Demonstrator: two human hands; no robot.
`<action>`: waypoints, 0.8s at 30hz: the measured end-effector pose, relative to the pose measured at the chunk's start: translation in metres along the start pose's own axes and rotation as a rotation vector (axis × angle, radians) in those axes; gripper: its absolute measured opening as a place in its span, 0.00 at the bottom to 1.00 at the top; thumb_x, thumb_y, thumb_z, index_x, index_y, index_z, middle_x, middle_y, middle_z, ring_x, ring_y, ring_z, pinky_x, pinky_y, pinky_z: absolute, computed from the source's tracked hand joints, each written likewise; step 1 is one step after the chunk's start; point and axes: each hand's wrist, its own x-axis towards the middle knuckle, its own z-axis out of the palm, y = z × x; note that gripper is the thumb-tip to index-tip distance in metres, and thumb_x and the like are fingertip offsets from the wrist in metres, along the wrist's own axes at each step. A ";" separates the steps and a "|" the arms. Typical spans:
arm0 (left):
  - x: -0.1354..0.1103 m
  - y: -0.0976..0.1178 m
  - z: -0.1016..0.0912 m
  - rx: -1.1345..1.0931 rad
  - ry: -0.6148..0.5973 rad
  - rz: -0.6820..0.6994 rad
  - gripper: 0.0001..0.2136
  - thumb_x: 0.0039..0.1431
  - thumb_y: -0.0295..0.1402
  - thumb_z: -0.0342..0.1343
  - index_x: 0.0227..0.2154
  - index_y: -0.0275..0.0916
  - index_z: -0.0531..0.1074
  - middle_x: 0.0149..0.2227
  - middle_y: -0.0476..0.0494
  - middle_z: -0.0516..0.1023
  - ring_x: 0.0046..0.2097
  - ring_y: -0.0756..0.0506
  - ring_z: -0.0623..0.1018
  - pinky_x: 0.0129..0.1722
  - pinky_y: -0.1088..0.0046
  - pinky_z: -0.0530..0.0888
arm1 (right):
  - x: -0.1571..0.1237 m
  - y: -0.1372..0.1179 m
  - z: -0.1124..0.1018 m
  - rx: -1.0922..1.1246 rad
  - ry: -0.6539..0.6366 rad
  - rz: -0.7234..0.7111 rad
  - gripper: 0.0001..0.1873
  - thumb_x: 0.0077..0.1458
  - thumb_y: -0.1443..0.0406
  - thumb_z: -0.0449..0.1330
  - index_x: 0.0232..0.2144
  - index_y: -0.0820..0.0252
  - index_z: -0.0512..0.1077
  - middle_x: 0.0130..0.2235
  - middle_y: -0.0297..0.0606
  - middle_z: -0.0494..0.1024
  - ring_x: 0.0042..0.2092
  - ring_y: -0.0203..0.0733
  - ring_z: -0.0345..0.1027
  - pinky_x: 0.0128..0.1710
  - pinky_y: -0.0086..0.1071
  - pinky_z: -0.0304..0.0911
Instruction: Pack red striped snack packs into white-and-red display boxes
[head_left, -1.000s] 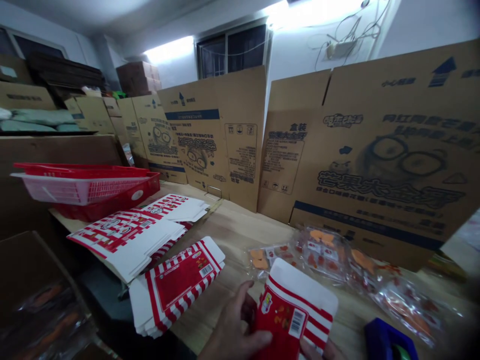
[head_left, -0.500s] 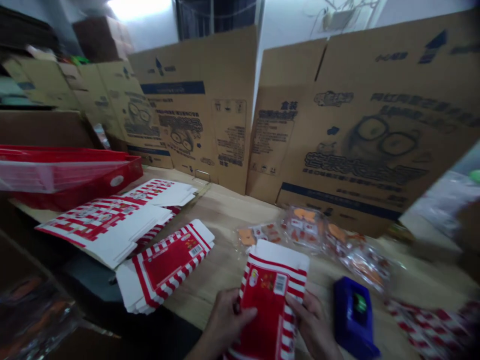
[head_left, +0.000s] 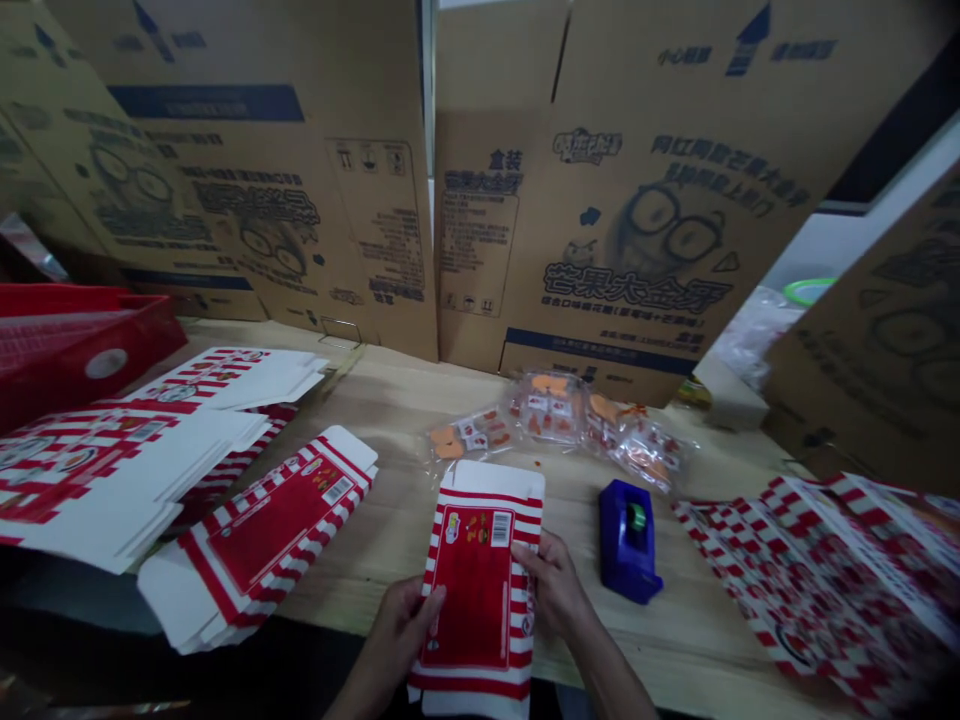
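Box, red and white, one, held at the near edge of the table, centre; long sides running away from the person, printed panel facing up, barcode near the far end, white flap standing out at that end, stripes along both sides. Left hand: grasping the box by its left side, thumb on the panel. Right hand: grasping the box by its right side, thumb near the barcode, other fingers mostly hidden. Dispenser, blue, one, with a green roll; on the table just beyond the right hand, to its right, apart from it. Packets, clear, several, with orange pieces inside; in a row beyond the held box, some overlapping. Stack of like boxes, folded flat, left of the held box and apart from it, lying at a slant. Sheets, printed red and white, piled farther left, beside the stack. Striped sheets, at the right, overlapping, partly blurred. Basket, red, far left, cut by the frame. Cartons, brown, printed in blue, standing upright along the back of the table.
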 end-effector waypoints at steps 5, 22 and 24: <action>0.007 0.005 -0.007 -0.132 0.078 0.085 0.18 0.56 0.48 0.57 0.39 0.39 0.74 0.38 0.44 0.80 0.39 0.43 0.77 0.40 0.70 0.74 | -0.011 0.019 0.007 -0.009 -0.076 0.049 0.19 0.45 0.55 0.69 0.36 0.60 0.76 0.36 0.43 0.82 0.38 0.51 0.76 0.41 0.43 0.69; 0.013 -0.001 -0.009 -0.331 -0.024 0.136 0.30 0.56 0.37 0.60 0.60 0.41 0.61 0.60 0.38 0.67 0.60 0.36 0.68 0.58 0.59 0.68 | -0.003 0.037 -0.008 -0.190 0.221 -0.137 0.20 0.44 0.59 0.69 0.39 0.57 0.70 0.38 0.38 0.80 0.36 0.44 0.74 0.36 0.35 0.70; 0.016 -0.001 -0.011 -0.380 0.002 0.123 0.29 0.54 0.37 0.62 0.59 0.40 0.64 0.59 0.36 0.69 0.58 0.36 0.70 0.55 0.61 0.70 | -0.001 0.041 -0.012 -0.187 0.202 -0.094 0.20 0.43 0.57 0.70 0.39 0.57 0.73 0.34 0.37 0.81 0.33 0.44 0.74 0.35 0.36 0.70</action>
